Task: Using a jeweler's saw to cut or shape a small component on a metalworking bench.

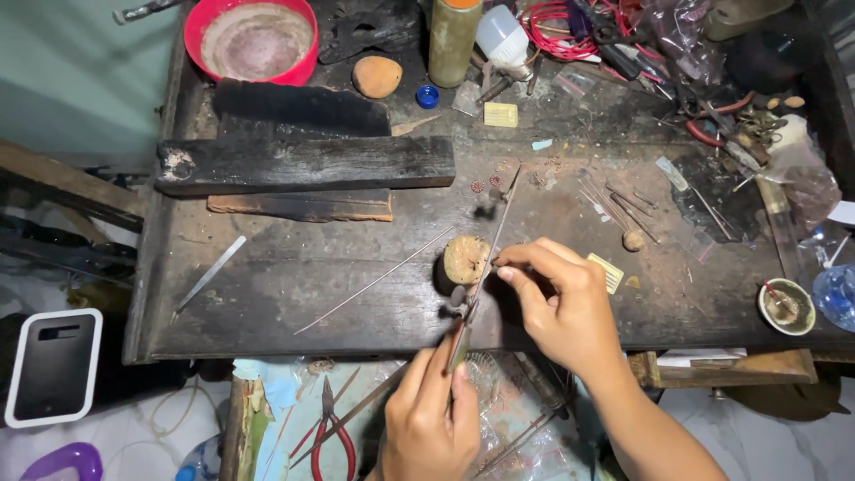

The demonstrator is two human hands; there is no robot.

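My left hand (429, 414) grips the handle of a thin, long metal tool (492, 242) that runs up and away across the dark wooden bench (285, 276). My right hand (559, 303) pinches the tool's shaft, or something tiny on it, with thumb and forefinger beside a small round cork-like stump (465, 258) on the bench. Whether a small piece is held there is too small to tell. A loose straight wire (374, 281) lies left of the stump.
Charred wooden blocks (303, 165) lie at the back left, with a red bowl (251, 39) behind. A flat file (210, 273) lies left. Bottles, red wire and pliers crowd the back right. A small dish (787, 306) sits right. Red-handled pliers (331, 436) rest in the drawer below.
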